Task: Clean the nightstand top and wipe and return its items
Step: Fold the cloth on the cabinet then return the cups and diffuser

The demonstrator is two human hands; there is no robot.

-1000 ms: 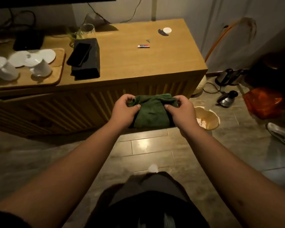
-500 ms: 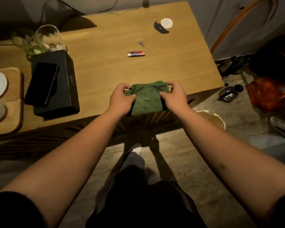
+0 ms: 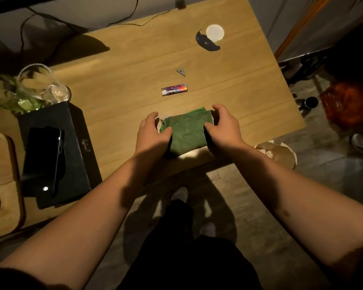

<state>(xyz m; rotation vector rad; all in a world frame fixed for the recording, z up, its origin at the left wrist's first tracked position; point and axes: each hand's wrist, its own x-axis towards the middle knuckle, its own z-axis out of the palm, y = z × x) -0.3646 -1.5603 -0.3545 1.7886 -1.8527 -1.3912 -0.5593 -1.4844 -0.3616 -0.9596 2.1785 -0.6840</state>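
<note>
From the head view, I had my left hand (image 3: 152, 132) and my right hand (image 3: 223, 127) on either side of one folded green cloth (image 3: 187, 132), which lay flat near the near edge of the light wooden tabletop (image 3: 124, 80). Each grip was curled against a side edge of the cloth, thumbs on top, fingers at the far corners; whether they pinched it or only steadied it I could not tell. I judged I held it that way to keep the fold square, so it would make a firm pad for wiping.

Just beyond the cloth lay one small colourful lighter (image 3: 175, 90), and farther on one small grey triangular piece (image 3: 181, 71), then one round white cap (image 3: 214, 33) beside a dark curved scrap (image 3: 206, 43). They were spread apart, still to be lifted and wiped, I supposed.

To the left sat one black box (image 3: 71, 147) with one black phone (image 3: 43, 160) lying on it, and behind it one clear glass (image 3: 43, 84) beside some green glassware, too dim to count. At the far left edge was one wooden tray (image 3: 2, 185), mostly cut off.

On the floor to the right stood one pale bin (image 3: 281, 153).
</note>
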